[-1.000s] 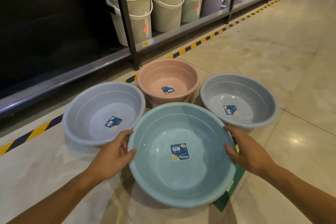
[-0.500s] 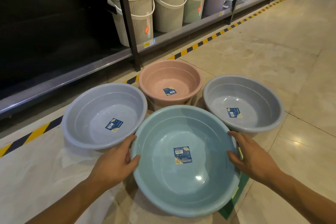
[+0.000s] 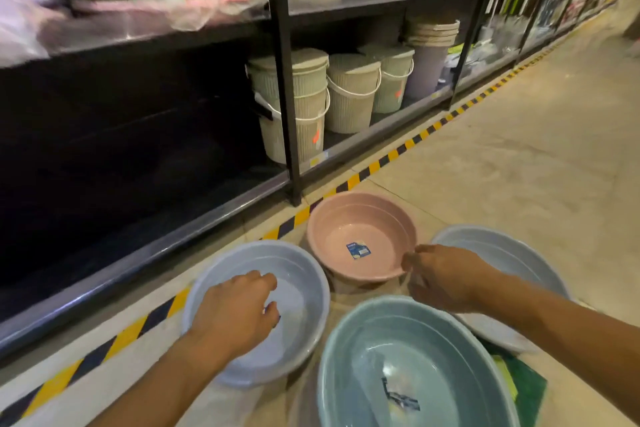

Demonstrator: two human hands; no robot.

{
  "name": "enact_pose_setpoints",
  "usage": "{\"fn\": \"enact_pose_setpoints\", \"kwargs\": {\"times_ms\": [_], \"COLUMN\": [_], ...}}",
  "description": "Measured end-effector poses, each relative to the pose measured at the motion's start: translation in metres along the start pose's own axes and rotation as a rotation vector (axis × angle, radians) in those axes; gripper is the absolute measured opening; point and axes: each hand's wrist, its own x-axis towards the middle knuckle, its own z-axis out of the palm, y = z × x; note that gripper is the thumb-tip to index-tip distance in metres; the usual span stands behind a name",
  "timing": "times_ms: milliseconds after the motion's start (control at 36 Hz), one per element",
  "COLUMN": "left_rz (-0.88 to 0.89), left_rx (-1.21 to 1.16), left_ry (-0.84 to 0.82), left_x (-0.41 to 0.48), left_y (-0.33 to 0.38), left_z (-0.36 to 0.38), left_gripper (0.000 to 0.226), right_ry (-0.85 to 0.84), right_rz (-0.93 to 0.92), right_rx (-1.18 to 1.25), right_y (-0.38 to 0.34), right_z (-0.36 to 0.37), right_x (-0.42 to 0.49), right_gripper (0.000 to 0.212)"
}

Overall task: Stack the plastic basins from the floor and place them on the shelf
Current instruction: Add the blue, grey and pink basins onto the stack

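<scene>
Where striped tape [image 3: 381, 162] borders beige floor [image 3: 519, 166], shelves [image 3: 156, 251] rise.

Cream lidded buckets [image 3: 353, 104] stand near yellow-black floor tape [image 3: 375, 167].

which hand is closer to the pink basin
Right. The right hand has its fingertips at the right rim of the pink basin; the left hand hangs over the pale blue basin to its left, clear of it.
</scene>
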Motion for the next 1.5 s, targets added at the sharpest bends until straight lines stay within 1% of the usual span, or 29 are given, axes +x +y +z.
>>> {"fn": "enact_pose_setpoints", "kwargs": {"times_ms": [83,194,278,389,556,667,750,972,1056,1139,1222,1333,1389,1472,1500], "left_rz": [-0.006,-0.021,-0.018,-0.024,-0.036,-0.020,0.016,0.092,0.094,0.076,0.043,-0.043,-0.061,-0.089,-0.097], "left_rx": [-0.002,0.025,0.018,0.003,0.001,0.018,0.010,0.038,0.043,0.040,0.083,0.129,0.049,-0.291,-0.358], "left_ry": [-0.007,-0.014,-0.025,-0.048,-0.072,-0.082,-0.079,-0.081,-0.094,-0.086,-0.067,-0.129,-0.144,-0.179,-0.183], "left_x": [0.008,0.031,0.052,0.079,0.113,0.136,0.154,0.192,0.203,0.212,0.219,0.218,0.216,0.210,0.208], "left_y": [-0.004,0.008,0.030,0.069,0.133,0.176,0.212,0.300,0.320,0.330,0.329,0.319,0.312,0.308,0.309], "left_z": [-0.016,-0.018,-0.011,0.004,0.032,0.053,0.066,0.106,0.123,0.136,0.149,0.169,0.180,0.190,0.192], "left_gripper": [0.035,0.035,0.036,0.040,0.031,0.041,0.043,0.028,0.037,0.039,0.042,0.051,0.055,0.059,0.061], "right_ry": [0.000,0.042,0.045,0.082,0.089,0.113,0.111,0.049,0.028,0.007,0.014,0.001,-0.007,0.043,0.069], "right_rz": [-0.067,-0.123,-0.127,-0.114,-0.115,-0.111,-0.063,0.081,0.130,0.179,0.245,0.313,0.341,0.372,0.381], "right_rx": [-0.049,-0.052,-0.052,-0.028,-0.046,-0.034,-0.019,-0.014,-0.008,0.016,0.073,0.215,0.325,0.441,0.466], "right_y": [-0.010,-0.003,0.016,0.054,0.124,0.177,0.218,0.307,0.335,0.358,0.377,0.391,0.392,0.391,0.391], "right_z": [-0.024,-0.026,-0.014,0.014,0.057,0.077,0.091,0.134,0.150,0.168,0.189,0.223,0.237,0.252,0.256], "right_x": [0.011,0.030,0.045,0.060,0.063,0.056,0.048,0.016,0.007,0.001,-0.002,-0.002,0.000,0.002,0.002], "right_gripper": [0.047,0.048,0.048,0.048,0.048,0.047,0.047,0.048,0.047,0.046,0.052,0.063,0.066,0.067,0.065]}}
